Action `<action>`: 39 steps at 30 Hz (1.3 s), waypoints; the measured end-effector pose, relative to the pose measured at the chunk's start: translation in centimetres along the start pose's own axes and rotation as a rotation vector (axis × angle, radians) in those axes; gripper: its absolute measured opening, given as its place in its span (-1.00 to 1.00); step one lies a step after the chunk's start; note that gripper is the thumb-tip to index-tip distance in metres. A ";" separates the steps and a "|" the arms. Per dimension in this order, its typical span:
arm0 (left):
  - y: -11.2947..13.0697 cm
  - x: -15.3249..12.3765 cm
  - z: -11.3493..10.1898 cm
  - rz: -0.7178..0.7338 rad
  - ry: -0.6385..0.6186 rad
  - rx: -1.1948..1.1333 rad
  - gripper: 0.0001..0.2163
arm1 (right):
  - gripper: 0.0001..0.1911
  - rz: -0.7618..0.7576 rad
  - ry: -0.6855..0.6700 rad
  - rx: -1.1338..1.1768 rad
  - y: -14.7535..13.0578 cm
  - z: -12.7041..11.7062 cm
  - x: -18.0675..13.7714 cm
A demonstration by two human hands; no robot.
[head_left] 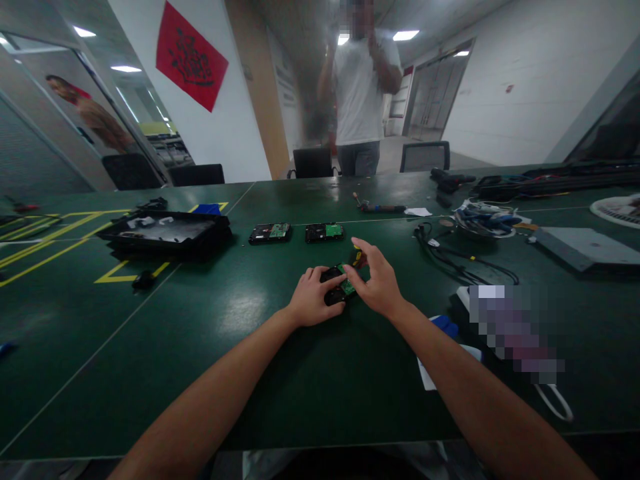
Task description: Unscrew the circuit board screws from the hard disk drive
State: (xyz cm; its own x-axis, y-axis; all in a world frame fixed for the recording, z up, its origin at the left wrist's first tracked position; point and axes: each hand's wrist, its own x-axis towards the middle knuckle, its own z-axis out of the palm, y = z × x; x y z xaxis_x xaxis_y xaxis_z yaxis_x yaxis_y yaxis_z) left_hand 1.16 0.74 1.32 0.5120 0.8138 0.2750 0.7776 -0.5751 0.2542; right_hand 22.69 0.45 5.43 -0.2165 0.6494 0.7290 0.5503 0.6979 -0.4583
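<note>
A black hard drive (336, 285) with its green circuit board facing up lies on the dark green table (210, 347) in front of me. My left hand (311, 298) rests on its left side, fingers curled round the edge. My right hand (379, 280) is closed on a small screwdriver (356, 255) with a dark handle, held over the drive's right end. Two more hard drives, one on the left (270, 233) and one on the right (324, 232), lie side by side farther back, boards up.
A black tray (165, 235) stands at the back left by yellow floor-style markings. Black cables (450, 257), a bowl of parts (483, 221), a grey flat case (583, 247) and tools lie at the right. A person in a white shirt (359, 87) stands across the table behind chairs.
</note>
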 end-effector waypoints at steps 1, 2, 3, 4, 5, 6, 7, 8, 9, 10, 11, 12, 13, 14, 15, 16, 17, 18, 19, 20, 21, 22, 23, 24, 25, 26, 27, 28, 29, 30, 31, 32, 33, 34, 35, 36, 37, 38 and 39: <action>0.0 0.0 0.0 -0.001 -0.001 0.000 -0.30 | -0.35 0.011 -0.010 0.021 -0.1 0.0 0.0; 0.0 0.0 0.0 -0.001 -0.004 -0.001 -0.30 | -0.34 0.023 -0.019 0.044 -0.2 -0.1 0.0; 0.0 0.0 0.0 -0.002 -0.007 -0.002 -0.31 | -0.34 0.033 -0.024 0.064 -0.2 -0.1 0.0; 0.0 0.0 0.0 -0.004 -0.008 -0.003 -0.31 | -0.33 0.038 -0.023 0.073 -0.2 0.0 0.0; 0.0 0.0 0.0 -0.006 -0.008 -0.003 -0.31 | -0.33 0.036 -0.017 0.067 -0.2 0.0 0.0; 0.0 0.0 0.0 -0.008 -0.007 -0.002 -0.31 | -0.34 0.030 -0.006 0.047 -0.2 0.0 0.0; 0.0 0.0 0.0 -0.009 -0.006 -0.003 -0.31 | -0.35 0.021 0.006 0.020 -0.1 0.0 0.0; 0.1 0.0 0.0 -0.010 -0.003 -0.004 -0.31 | -0.35 0.012 0.014 -0.004 -0.1 0.0 0.0; 0.1 0.0 0.0 -0.010 -0.001 -0.005 -0.31 | -0.35 0.008 0.018 -0.017 -0.1 0.0 0.0; 0.0 0.0 0.0 -0.010 -0.001 -0.005 -0.31 | -0.35 0.010 0.017 -0.017 -0.1 0.0 0.0; 0.0 0.0 0.1 -0.012 -0.001 -0.004 -0.31 | -0.34 0.017 0.009 -0.004 0.0 0.0 0.0; 0.0 0.0 0.1 -0.013 -0.003 -0.003 -0.31 | -0.33 0.026 -0.002 0.019 0.0 -0.1 0.0; 0.0 0.0 0.1 -0.013 -0.004 -0.001 -0.31 | -0.31 0.035 -0.014 0.044 0.0 -0.1 0.0; 0.0 0.0 0.1 -0.011 -0.006 0.001 -0.31 | -0.31 0.043 -0.022 0.065 0.0 -0.1 0.0; 0.0 0.0 0.0 -0.010 -0.006 0.002 -0.31 | -0.30 0.048 -0.024 0.073 0.1 -0.1 0.0; 0.0 0.0 0.0 -0.009 -0.005 0.003 -0.31 | -0.31 0.049 -0.019 0.067 0.1 -0.1 0.0; 0.1 0.0 -0.1 -0.007 -0.005 0.003 -0.31 | -0.31 0.047 -0.008 0.049 0.1 -0.1 0.0; 0.1 -0.1 -0.1 -0.007 -0.005 0.001 -0.31 | -0.32 0.042 0.003 0.026 0.1 0.0 0.0; 0.1 -0.1 -0.2 -0.007 -0.005 -0.001 -0.31 | -0.33 0.033 0.009 0.006 0.1 0.0 -0.1; 0.2 -0.1 -0.2 -0.008 -0.007 -0.003 -0.30 | -0.33 0.023 0.010 -0.007 0.1 0.1 -0.1; 0.2 0.0 -0.2 -0.009 -0.008 -0.006 -0.29 | -0.33 0.014 0.007 -0.012 0.0 0.1 -0.1; 0.2 0.0 -0.2 -0.010 -0.009 -0.009 -0.29 | -0.32 0.008 0.003 -0.005 0.0 0.1 -0.1; 0.2 0.0 -0.1 -0.012 -0.009 -0.010 -0.29 | -0.31 0.008 -0.004 0.012 -0.1 0.1 -0.1; 0.1 0.0 -0.1 -0.014 -0.008 -0.009 -0.29 | -0.30 0.012 -0.011 0.036 -0.1 0.1 -0.1; 0.1 0.0 0.0 -0.015 -0.008 -0.009 -0.30 | -0.29 0.020 -0.017 0.062 -0.1 0.1 -0.1; 0.1 0.0 0.0 -0.014 -0.007 -0.009 -0.30 | -0.29 0.031 -0.022 0.084 -0.1 0.1 -0.1; 0.0 0.0 0.1 -0.013 -0.007 -0.010 -0.31 | -0.28 0.043 -0.025 0.098 -0.1 0.0 -0.1; 0.0 0.0 0.1 -0.012 -0.006 -0.011 -0.31 | -0.29 0.054 -0.021 0.099 -0.1 0.0 -0.1; 0.0 0.0 0.1 -0.011 -0.007 -0.012 -0.31 | -0.29 0.059 -0.010 0.087 -0.1 0.1 -0.1; 0.0 0.0 0.1 -0.010 -0.007 -0.013 -0.31 | -0.30 0.057 0.005 0.068 -0.1 0.1 -0.2; 0.0 0.0 0.1 -0.010 -0.008 -0.013 -0.30 | -0.31 0.048 0.018 0.046 -0.1 0.1 -0.2; 0.0 0.0 0.0 -0.010 -0.007 -0.012 -0.30 | -0.32 0.035 0.025 0.029 -0.1 0.2 -0.2; 0.0 0.0 0.0 -0.011 -0.007 -0.011 -0.30 | -0.32 0.021 0.029 0.016 -0.1 0.3 -0.3; 0.1 0.0 0.0 -0.012 -0.008 -0.010 -0.30 | -0.32 0.011 0.030 0.010 -0.2 0.3 -0.3; 0.1 0.0 -0.1 -0.011 -0.009 -0.010 -0.30 | -0.32 0.008 0.030 0.010 -0.3 0.4 -0.3; 0.1 0.0 -0.1 -0.009 -0.011 -0.009 -0.30 | -0.32 0.010 0.031 0.017 -0.3 0.4 -0.3; 0.1 0.0 -0.1 -0.007 -0.013 -0.009 -0.30 | -0.32 0.015 0.031 0.031 -0.3 0.4 -0.3; 0.1 0.0 -0.1 -0.006 -0.014 -0.008 -0.30 | -0.32 0.023 0.029 0.048 -0.4 0.4 -0.3; 0.1 0.0 -0.1 -0.005 -0.014 -0.006 -0.31 | -0.32 0.031 0.023 0.066 -0.3 0.3 -0.3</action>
State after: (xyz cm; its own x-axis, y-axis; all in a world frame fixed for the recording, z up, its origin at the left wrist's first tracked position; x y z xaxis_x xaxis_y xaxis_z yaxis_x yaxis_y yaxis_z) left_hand 1.23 0.70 1.40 0.5131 0.8178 0.2604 0.7781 -0.5713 0.2611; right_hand 22.30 0.11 5.19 -0.1812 0.6641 0.7254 0.5016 0.6968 -0.5127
